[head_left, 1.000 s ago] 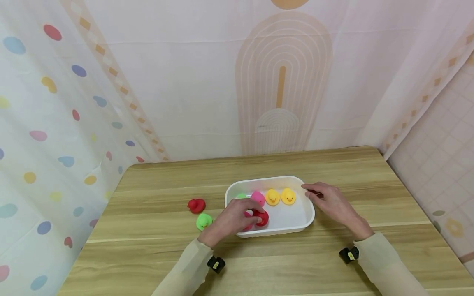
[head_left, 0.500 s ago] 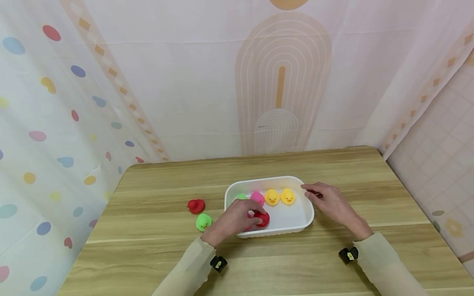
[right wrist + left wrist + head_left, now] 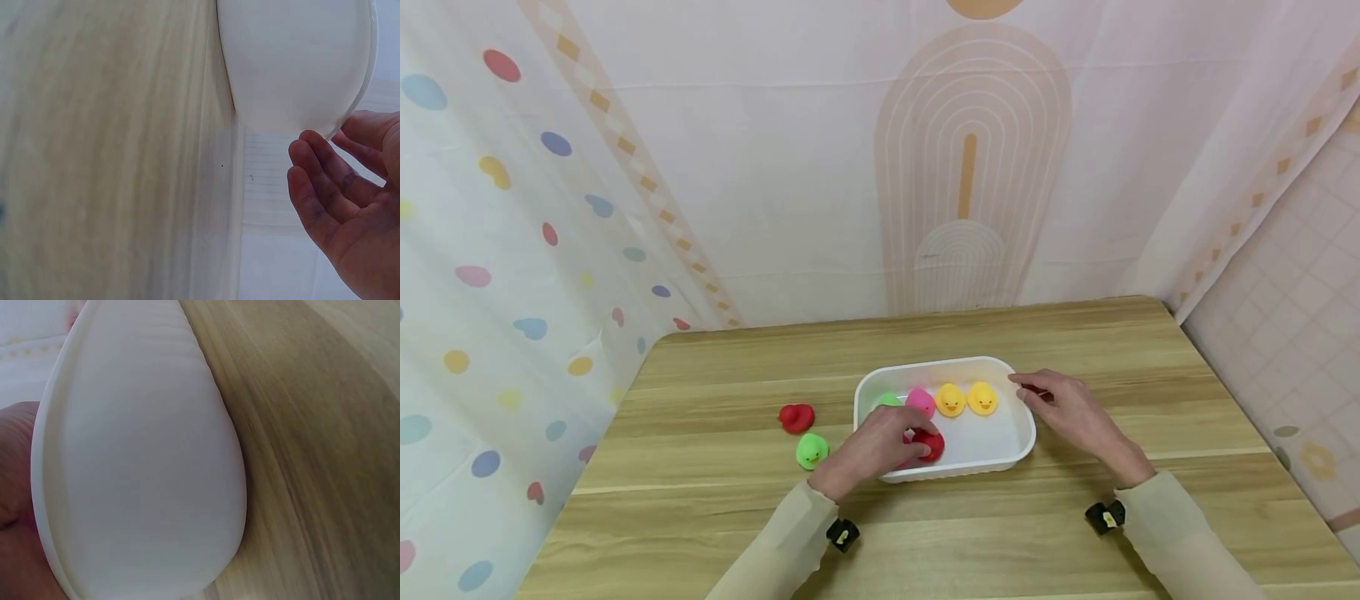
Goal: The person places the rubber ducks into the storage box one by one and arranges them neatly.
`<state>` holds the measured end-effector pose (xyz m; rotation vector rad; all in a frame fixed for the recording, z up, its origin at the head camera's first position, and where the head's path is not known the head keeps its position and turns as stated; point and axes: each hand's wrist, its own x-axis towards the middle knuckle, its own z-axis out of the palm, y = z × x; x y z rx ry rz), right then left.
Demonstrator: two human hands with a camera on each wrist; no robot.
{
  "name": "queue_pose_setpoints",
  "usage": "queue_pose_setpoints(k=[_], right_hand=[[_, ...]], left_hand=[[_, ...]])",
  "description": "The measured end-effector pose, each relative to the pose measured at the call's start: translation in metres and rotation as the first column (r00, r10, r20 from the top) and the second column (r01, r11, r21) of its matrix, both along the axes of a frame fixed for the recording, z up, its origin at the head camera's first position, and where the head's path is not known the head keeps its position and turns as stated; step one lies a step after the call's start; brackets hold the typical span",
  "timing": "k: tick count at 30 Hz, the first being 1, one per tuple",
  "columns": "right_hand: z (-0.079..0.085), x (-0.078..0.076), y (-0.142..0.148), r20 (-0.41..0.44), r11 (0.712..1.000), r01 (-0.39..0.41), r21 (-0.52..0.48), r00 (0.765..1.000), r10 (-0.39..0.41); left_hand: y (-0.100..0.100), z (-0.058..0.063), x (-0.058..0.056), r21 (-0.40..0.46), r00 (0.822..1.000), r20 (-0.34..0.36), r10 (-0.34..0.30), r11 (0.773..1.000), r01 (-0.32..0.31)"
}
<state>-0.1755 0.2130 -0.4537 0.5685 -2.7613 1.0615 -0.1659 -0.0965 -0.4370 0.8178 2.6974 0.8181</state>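
Observation:
In the head view my left hand (image 3: 874,440) reaches over the near left side of a white plastic tray (image 3: 988,437), thumb and index finger pinching a red rubber duck (image 3: 934,447) inside it. Another reddish-pink duck is mostly hidden under this hand. Behind them stand a green duck (image 3: 889,400), a pink duck (image 3: 921,402) and two yellow ducks (image 3: 951,401). My right hand (image 3: 1069,408) grips the tray's right end; the right wrist view has its thumb and fingers at the rim (image 3: 370,69). The left wrist view shows mainly the tray's outer wall (image 3: 144,456).
To the left of the tray, a red duck (image 3: 797,418) and a green duck (image 3: 812,452) rest on the wooden table (image 3: 985,533). A patterned curtain (image 3: 805,208) hangs behind the table's far edge.
My left hand has shifted very slightly over the red duck, still pinching it. The right hand and the tray have stayed in place.

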Motion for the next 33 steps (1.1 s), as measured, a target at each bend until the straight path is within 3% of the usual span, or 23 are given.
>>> queue_pose_setpoints(k=[11, 19, 26, 33], right_hand=[[0.001, 0.0, 0.0, 0.01, 1.0, -0.003, -0.003, 1.0, 0.003], [0.001, 0.0, 0.002, 0.009, 1.0, -0.001, -0.002, 1.0, 0.001], [0.002, 0.0, 0.002, 0.001, 1.0, 0.003, 0.005, 1.0, -0.003], [0.002, 0.0, 0.001, 0.004, 1.0, 0.002, 0.006, 1.0, -0.002]], left_hand=[[0.0, 0.0, 0.004, -0.013, 0.998, -0.055, -0.012, 1.0, 0.011], [-0.003, 0.006, 0.009, 0.086, 0.999, -0.038, 0.037, 0.996, -0.034], [-0.018, 0.009, 0.014, 0.173, 0.993, -0.104, 0.048, 0.984, -0.03], [-0.038, 0.012, 0.023, 0.191, 0.98, -0.161, 0.112, 0.978, -0.08]])
